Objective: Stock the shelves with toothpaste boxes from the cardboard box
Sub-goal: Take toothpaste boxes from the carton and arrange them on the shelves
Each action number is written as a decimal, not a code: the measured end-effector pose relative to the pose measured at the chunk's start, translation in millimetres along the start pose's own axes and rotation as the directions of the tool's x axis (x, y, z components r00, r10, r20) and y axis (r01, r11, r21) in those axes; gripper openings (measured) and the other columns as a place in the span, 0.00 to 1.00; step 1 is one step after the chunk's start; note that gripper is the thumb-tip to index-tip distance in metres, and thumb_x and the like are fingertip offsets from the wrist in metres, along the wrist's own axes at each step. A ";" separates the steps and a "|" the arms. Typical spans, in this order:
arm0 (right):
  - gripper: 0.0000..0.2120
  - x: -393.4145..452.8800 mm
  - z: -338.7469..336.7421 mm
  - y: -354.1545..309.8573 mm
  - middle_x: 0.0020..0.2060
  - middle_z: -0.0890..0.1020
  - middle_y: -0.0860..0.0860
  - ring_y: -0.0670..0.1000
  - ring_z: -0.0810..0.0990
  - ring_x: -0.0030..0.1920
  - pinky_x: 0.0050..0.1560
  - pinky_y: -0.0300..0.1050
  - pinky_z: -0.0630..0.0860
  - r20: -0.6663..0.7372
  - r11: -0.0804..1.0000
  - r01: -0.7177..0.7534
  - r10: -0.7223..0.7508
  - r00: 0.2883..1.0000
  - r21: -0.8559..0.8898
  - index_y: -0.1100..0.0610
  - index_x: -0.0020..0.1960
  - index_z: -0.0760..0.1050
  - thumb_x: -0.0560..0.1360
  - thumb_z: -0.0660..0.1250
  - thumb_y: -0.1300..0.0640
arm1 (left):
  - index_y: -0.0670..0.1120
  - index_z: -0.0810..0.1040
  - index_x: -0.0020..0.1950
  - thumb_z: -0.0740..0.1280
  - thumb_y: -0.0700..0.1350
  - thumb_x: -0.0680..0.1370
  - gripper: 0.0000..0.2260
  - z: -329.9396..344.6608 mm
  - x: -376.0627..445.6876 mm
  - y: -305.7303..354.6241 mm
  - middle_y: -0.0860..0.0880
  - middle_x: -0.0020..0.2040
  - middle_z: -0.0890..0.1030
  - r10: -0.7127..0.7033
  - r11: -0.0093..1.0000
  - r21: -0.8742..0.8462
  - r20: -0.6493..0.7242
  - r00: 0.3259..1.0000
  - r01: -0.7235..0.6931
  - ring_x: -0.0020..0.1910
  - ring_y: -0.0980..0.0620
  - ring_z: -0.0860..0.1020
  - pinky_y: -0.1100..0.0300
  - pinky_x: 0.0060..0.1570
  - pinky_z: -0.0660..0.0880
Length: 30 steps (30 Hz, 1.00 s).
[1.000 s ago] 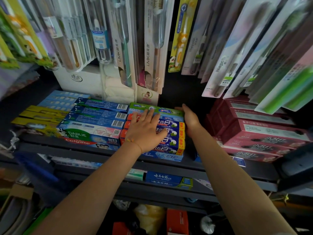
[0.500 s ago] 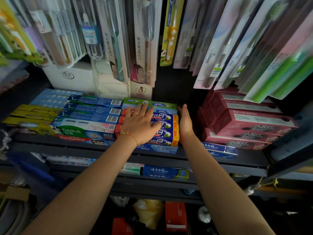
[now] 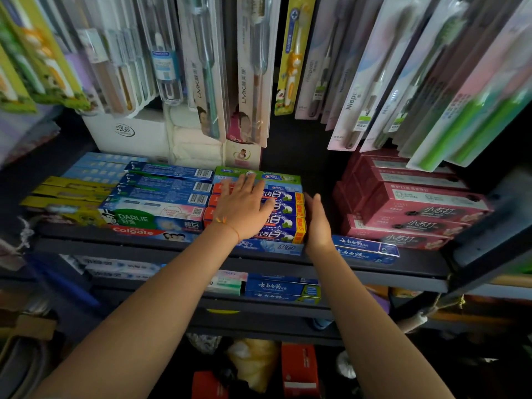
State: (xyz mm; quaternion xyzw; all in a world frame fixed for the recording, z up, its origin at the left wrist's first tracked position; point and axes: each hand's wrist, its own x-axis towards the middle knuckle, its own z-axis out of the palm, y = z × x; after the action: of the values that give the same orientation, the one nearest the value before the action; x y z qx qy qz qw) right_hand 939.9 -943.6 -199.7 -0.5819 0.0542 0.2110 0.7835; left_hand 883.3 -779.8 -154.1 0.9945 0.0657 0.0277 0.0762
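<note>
The stack (image 3: 283, 214) sits at the shelf's (image 3: 374, 272) front edge, long axis left-right; left hand (image 3: 244, 210) rests flat on top, fingers straight; right hand (image 3: 318, 226) presses its right end, fingers straight.

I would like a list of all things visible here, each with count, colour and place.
blue-and-red toothpaste boxes: four or so, shelf middle, under left hand
blue barcode boxes: about three, left of them
Darlie box: one, green-white, front left
Colgate box: one, red, front edge
dark red boxes: several, stacked right
toothbrush packs: many, mixed colours, hanging above
shelf: dark
left hand: flat on top of stack
right hand: against stack's right end
</note>
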 end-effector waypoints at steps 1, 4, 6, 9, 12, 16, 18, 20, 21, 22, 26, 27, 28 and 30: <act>0.22 -4.1 -0.6 1.7 0.50 0.86 0.51 0.53 0.85 0.51 0.57 0.56 0.79 0.005 1.000 0.002 -0.002 1.000 -0.016 0.47 0.67 0.72 0.81 0.53 0.38 | 0.49 0.51 0.81 0.42 0.61 0.83 0.30 0.2 -4.4 0.7 0.46 0.82 0.49 0.005 1.000 -0.002 -0.037 0.999 -0.005 0.80 0.48 0.46 0.43 0.78 0.43; 0.20 -13.0 0.5 9.2 0.48 0.86 0.52 0.54 0.85 0.52 0.64 0.58 0.75 0.010 0.997 -0.008 0.008 1.000 -0.071 0.45 0.54 0.80 0.81 0.53 0.36 | 0.48 0.47 0.82 0.41 0.64 0.82 0.32 4.7 -18.4 2.8 0.46 0.82 0.47 0.017 1.000 0.027 -0.016 1.000 -0.017 0.80 0.47 0.44 0.44 0.78 0.41; 0.22 -19.3 3.7 11.5 0.48 0.86 0.52 0.53 0.85 0.52 0.65 0.58 0.74 -0.006 0.994 -0.015 0.014 1.000 -0.110 0.46 0.53 0.80 0.80 0.53 0.35 | 0.48 0.46 0.82 0.40 0.65 0.81 0.33 8.6 -22.8 3.2 0.46 0.82 0.46 0.011 0.999 0.050 0.012 1.000 -0.011 0.80 0.47 0.43 0.45 0.78 0.41; 0.22 -22.5 7.0 10.3 0.48 0.86 0.52 0.52 0.85 0.51 0.64 0.56 0.74 0.007 0.993 -0.007 0.008 1.000 -0.119 0.46 0.54 0.80 0.81 0.52 0.35 | 0.47 0.45 0.82 0.40 0.65 0.81 0.33 8.5 -19.8 2.5 0.45 0.82 0.46 0.005 0.998 0.056 0.020 1.000 -0.007 0.80 0.46 0.43 0.45 0.78 0.41; 0.22 -24.2 8.1 8.2 0.48 0.86 0.51 0.52 0.85 0.52 0.64 0.55 0.75 0.015 0.988 0.001 0.002 1.000 -0.153 0.47 0.55 0.79 0.81 0.51 0.36 | 0.48 0.45 0.82 0.40 0.65 0.81 0.33 8.8 -18.8 2.9 0.46 0.82 0.46 0.008 0.998 0.058 0.025 1.000 -0.010 0.80 0.47 0.44 0.45 0.78 0.41; 0.23 -24.1 6.9 3.9 0.45 0.87 0.50 0.50 0.86 0.47 0.54 0.50 0.78 0.022 0.989 0.024 -0.021 1.000 -0.143 0.49 0.57 0.79 0.81 0.52 0.37 | 0.48 0.46 0.82 0.41 0.64 0.82 0.33 7.0 -20.3 2.8 0.45 0.82 0.46 0.015 0.999 0.040 0.024 1.000 -0.016 0.80 0.47 0.44 0.46 0.78 0.42; 0.22 -23.1 8.7 2.3 0.48 0.87 0.51 0.51 0.85 0.50 0.55 0.50 0.78 0.043 0.988 0.042 -0.037 0.998 -0.145 0.49 0.59 0.78 0.81 0.53 0.37 | 0.48 0.46 0.82 0.41 0.64 0.82 0.33 6.3 -20.7 3.6 0.45 0.82 0.46 0.011 0.999 0.045 0.020 1.000 -0.012 0.80 0.46 0.44 0.46 0.78 0.42; 0.24 -25.6 12.8 -1.0 0.51 0.86 0.52 0.53 0.85 0.53 0.57 0.53 0.78 0.017 0.980 0.055 -0.053 0.998 -0.192 0.50 0.63 0.76 0.80 0.55 0.35 | 0.48 0.45 0.82 0.41 0.64 0.82 0.33 5.7 -20.0 4.1 0.45 0.82 0.46 0.005 0.999 0.041 0.034 0.999 -0.006 0.80 0.46 0.43 0.46 0.78 0.41; 0.26 -24.7 12.7 -1.8 0.54 0.85 0.52 0.53 0.84 0.53 0.58 0.54 0.78 0.003 0.978 0.052 -0.052 0.999 -0.203 0.49 0.65 0.75 0.78 0.56 0.34 | 0.48 0.45 0.82 0.42 0.64 0.82 0.32 5.4 -19.8 3.4 0.46 0.82 0.46 0.011 1.000 0.021 0.046 0.999 -0.012 0.80 0.46 0.43 0.46 0.78 0.42; 0.28 -26.1 12.2 -4.0 0.56 0.84 0.53 0.53 0.84 0.53 0.57 0.54 0.79 -0.011 0.980 0.038 -0.041 0.999 -0.197 0.48 0.68 0.73 0.77 0.57 0.33 | 0.48 0.46 0.82 0.42 0.64 0.82 0.32 4.3 -20.4 1.9 0.46 0.82 0.46 0.024 1.000 -0.015 0.050 0.998 -0.023 0.80 0.47 0.43 0.46 0.78 0.42; 0.26 -26.7 20.2 -32.4 0.66 0.74 0.47 0.48 0.79 0.58 0.55 0.48 0.78 -0.051 0.896 0.229 -0.268 0.962 -0.379 0.48 0.76 0.62 0.80 0.61 0.46 | 0.45 0.54 0.81 0.48 0.56 0.84 0.27 -11.1 -25.8 -23.0 0.45 0.81 0.52 0.012 0.989 -0.146 -0.143 0.990 -0.033 0.80 0.47 0.49 0.47 0.79 0.48; 0.26 -21.9 24.4 -40.8 0.69 0.71 0.49 0.49 0.76 0.64 0.62 0.50 0.76 -0.007 0.800 0.293 -0.348 0.938 -0.524 0.49 0.76 0.62 0.80 0.61 0.49 | 0.44 0.56 0.80 0.50 0.53 0.84 0.25 -15.4 -26.7 -34.3 0.44 0.81 0.54 -0.038 0.987 -0.159 -0.184 0.982 0.009 0.80 0.46 0.50 0.47 0.79 0.49; 0.24 -16.4 30.7 -48.0 0.72 0.69 0.51 0.51 0.72 0.69 0.68 0.52 0.71 0.076 0.667 0.338 -0.389 0.918 -0.664 0.52 0.76 0.64 0.80 0.61 0.52 | 0.44 0.57 0.80 0.51 0.51 0.84 0.25 -18.2 -27.3 -47.1 0.43 0.81 0.55 -0.098 0.982 -0.177 -0.198 0.975 0.062 0.80 0.45 0.51 0.47 0.78 0.49; 0.20 -5.1 50.3 -56.2 0.71 0.70 0.54 0.54 0.70 0.70 0.71 0.52 0.67 0.261 0.359 0.413 -0.402 0.878 -0.837 0.58 0.71 0.71 0.80 0.62 0.57 | 0.43 0.57 0.80 0.53 0.49 0.85 0.24 -21.3 -27.1 -73.1 0.42 0.80 0.56 -0.204 0.962 -0.215 -0.161 0.966 0.167 0.80 0.44 0.52 0.48 0.78 0.50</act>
State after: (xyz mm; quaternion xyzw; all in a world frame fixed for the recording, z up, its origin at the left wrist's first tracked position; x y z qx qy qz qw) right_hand 949.3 -911.0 -132.1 -0.8909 -0.2109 0.0109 0.4022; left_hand 845.8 -708.7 -145.7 0.9646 0.1625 0.1177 0.1713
